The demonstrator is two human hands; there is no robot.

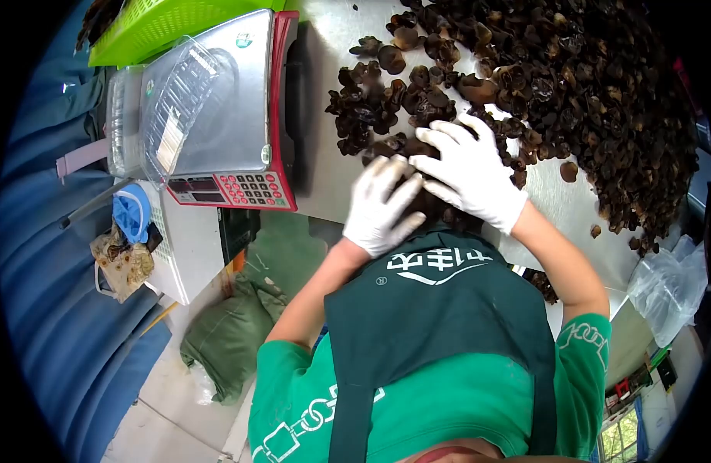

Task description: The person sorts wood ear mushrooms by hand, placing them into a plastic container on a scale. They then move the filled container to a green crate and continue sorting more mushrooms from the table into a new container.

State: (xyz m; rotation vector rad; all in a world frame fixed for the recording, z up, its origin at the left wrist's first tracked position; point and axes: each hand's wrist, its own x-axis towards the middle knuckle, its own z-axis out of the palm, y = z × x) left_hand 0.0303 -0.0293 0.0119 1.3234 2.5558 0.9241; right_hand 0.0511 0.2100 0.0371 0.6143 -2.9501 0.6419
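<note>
Both my hands wear white gloves and rest over dark brown, wrinkled fungus pieces near the front edge of the metal table (324, 181). My left hand (382, 204) has its fingers spread on the pieces, its fingertips touching the other hand's side. My right hand (467, 166) also lies spread, its fingers over dark pieces. Under and between the palms, more pieces are partly hidden. A loose cluster (367, 104) sits just beyond my hands, and a large heap (571, 85) spreads over the right side of the table.
At the left stands a red and silver scale (251, 100) with a clear plastic tray (187, 96) on it. A green basket (170, 31) is behind it. Clear plastic bags (668, 289) hang at the right edge. A green sack (232, 339) lies below, on the floor.
</note>
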